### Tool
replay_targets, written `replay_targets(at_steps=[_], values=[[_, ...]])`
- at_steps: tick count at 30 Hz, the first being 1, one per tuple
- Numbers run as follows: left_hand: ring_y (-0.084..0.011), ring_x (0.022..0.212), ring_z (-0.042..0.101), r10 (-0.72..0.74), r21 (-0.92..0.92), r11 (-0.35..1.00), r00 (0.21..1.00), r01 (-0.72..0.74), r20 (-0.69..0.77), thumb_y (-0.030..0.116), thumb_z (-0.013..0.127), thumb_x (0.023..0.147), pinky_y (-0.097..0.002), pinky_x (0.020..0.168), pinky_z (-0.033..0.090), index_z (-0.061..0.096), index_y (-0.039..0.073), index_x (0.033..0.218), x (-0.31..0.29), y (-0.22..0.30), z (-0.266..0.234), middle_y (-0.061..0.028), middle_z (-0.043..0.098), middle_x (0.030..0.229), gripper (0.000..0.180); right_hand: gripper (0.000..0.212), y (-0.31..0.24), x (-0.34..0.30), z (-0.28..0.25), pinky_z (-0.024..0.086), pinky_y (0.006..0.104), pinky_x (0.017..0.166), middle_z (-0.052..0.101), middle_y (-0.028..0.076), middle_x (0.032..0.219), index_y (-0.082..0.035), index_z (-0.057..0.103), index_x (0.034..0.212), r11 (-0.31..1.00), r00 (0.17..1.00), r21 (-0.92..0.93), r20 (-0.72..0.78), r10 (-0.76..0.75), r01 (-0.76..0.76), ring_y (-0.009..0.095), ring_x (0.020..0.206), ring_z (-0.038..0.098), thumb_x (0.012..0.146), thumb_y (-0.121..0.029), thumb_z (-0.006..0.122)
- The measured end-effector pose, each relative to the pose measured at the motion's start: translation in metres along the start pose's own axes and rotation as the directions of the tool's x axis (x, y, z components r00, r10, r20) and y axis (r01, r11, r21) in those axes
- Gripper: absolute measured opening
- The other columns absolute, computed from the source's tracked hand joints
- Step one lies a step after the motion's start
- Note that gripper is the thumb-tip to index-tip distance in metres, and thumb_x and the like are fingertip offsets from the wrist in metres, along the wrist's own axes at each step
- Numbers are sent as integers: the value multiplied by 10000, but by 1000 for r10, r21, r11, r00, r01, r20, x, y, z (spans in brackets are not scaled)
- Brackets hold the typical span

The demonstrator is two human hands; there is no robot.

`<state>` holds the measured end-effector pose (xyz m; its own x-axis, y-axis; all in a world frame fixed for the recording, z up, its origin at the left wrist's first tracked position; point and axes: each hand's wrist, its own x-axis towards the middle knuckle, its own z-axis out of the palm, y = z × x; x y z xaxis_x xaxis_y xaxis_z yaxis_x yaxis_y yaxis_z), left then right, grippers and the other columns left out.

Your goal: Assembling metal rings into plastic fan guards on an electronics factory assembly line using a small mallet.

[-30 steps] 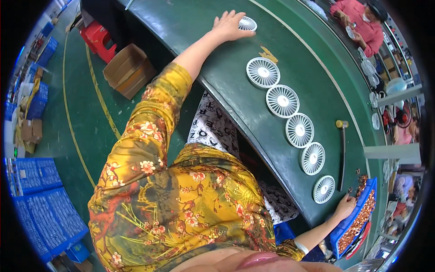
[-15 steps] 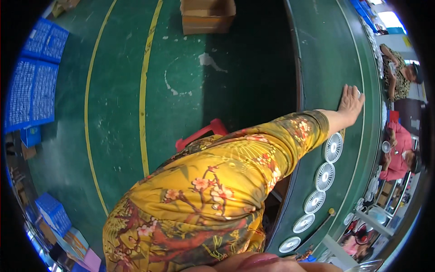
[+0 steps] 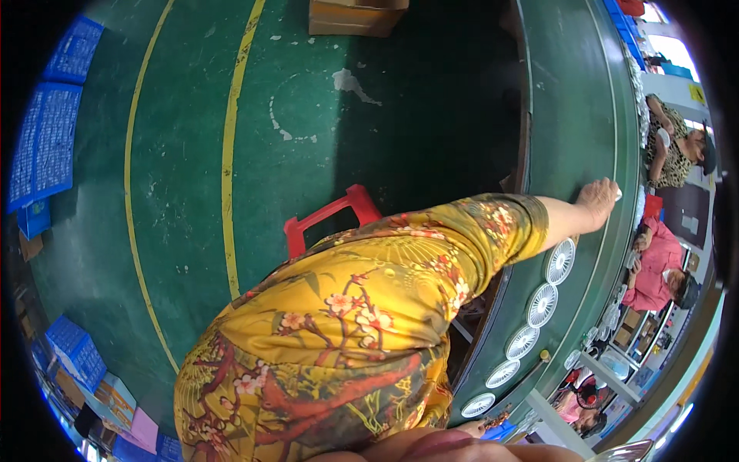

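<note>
My left arm, in a yellow flowered sleeve, reaches out to the right over the green work surface. My left hand [image 3: 597, 203] is closed, its fingertips around a small white piece [image 3: 618, 195] whose kind I cannot make out. Below my wrist, several round white fan grilles [image 3: 543, 306] lie in a curved row along the surface, the nearest one [image 3: 560, 262] just under the forearm. At the lower edge a small patch of skin shows, likely my right hand [image 3: 471, 428]; its fingers are mostly hidden, so its hold cannot be told.
A thin dark rod with a yellowish knob [image 3: 545, 356] lies beside the grilles. Across the surface, a person in pink [image 3: 659, 266] and one in a spotted top [image 3: 671, 150] work. A red stool [image 3: 331, 218] stands behind me; a cardboard box [image 3: 358, 19] and blue crates [image 3: 48, 146] are on the floor.
My left hand has come a little lower in the view, its fingers more curled, the white piece still at its fingertips. The whole view has shifted, showing more of the red stool.
</note>
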<state>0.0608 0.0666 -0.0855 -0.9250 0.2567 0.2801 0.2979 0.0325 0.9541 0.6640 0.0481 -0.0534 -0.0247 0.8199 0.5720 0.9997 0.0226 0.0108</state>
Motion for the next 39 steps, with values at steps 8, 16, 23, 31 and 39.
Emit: replay_targets(at_steps=[8,16,23,31,39], values=[[-420,797,628,190,-413,894,982,-176,-7,201,647,795,-474,686,507,532,-7,917,-52,46,-69,-236,639,869,267,310,-58,-68,-45,493,366,673,661,168,815,65,651,935,875,944,440,-326,-57,205,226,696,573,942,-240,594],[-50,764,549,304,-676,572,645,465,701,182,601,931,-231,663,480,514,-16,953,-209,98,-129,-42,598,877,217,95,-169,-106,-110,497,273,705,661,98,846,21,662,910,656,949,710,-314,-28,254,158,766,615,818,45,667],[-35,805,512,284,-429,732,336,529,898,266,445,1021,-197,701,448,540,6,1043,-268,110,-129,2,574,886,278,225,-200,-120,-125,455,306,561,621,76,769,-45,662,821,573,844,635,-488,-222,518,221,658,580,644,23,784],[-70,922,521,429,-495,826,267,271,863,200,445,1016,-221,814,444,517,-7,1165,-304,113,-121,-32,574,1035,265,181,-175,-127,-112,461,317,587,609,60,782,-60,624,820,654,893,618,-387,-230,436,230,678,573,690,-18,743],[-173,756,628,461,-500,864,310,56,831,263,495,993,-302,668,510,515,-2,1133,-316,103,-112,-119,645,864,300,123,-165,-131,-111,447,364,595,548,86,763,-49,586,844,690,931,626,-217,-295,364,269,681,533,755,-38,670]])
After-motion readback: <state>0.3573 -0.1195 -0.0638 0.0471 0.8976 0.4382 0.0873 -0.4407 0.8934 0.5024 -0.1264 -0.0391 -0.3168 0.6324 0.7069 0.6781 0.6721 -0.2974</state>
